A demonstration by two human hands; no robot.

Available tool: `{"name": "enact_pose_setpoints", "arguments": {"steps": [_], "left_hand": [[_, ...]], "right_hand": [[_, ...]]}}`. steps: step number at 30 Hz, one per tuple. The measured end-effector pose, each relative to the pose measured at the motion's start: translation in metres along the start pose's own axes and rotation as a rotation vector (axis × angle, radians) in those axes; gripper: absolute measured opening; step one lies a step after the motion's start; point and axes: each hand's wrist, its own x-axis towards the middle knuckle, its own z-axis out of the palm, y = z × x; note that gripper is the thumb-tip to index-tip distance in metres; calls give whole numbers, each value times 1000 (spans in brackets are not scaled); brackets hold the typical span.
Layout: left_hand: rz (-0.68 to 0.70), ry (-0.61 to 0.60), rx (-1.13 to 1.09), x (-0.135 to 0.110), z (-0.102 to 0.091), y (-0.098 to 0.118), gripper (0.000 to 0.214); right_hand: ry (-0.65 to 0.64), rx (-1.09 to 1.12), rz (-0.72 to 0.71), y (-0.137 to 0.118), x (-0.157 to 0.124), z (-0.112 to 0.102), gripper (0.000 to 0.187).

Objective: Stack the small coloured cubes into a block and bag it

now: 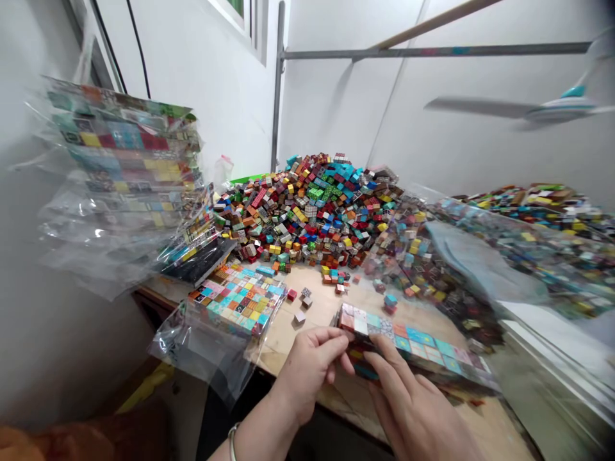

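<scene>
A long block of small patterned cubes (418, 342) lies near the table's front edge, its top rows blue, orange, pink and white. My left hand (312, 362) is at the block's left end, thumb and fingertips pinched together. Whatever is between those fingertips is too small or hidden to name. Against the block's near side rests my right hand (413, 400), its fingers stretched out and touching it. A few yellow, red and blue cubes (358, 355) show between the two hands. Part of the block's near face is covered by my fingers.
A big heap of cubes (312, 211) rises at the back. Left of me lies a flat panel of cubes (245, 298) in clear plastic, beside a bagged stack (129, 160). Loose cubes (300, 317) dot the wooden table (288, 346). Clear plastic bags (471, 256) of cubes are at right.
</scene>
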Motion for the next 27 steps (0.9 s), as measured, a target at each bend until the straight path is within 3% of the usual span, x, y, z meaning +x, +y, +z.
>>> {"name": "enact_pose_setpoints", "arguments": {"steps": [10, 17, 27], "left_hand": [[12, 151, -199, 4, 10, -17, 23], [105, 234, -202, 2, 20, -16, 21], [154, 280, -289, 3, 28, -22, 21]], "right_hand": [[84, 6, -12, -1, 3, -1, 38], [2, 46, -2, 1, -1, -1, 39], [41, 58, 20, 0, 2, -3, 39]]}}
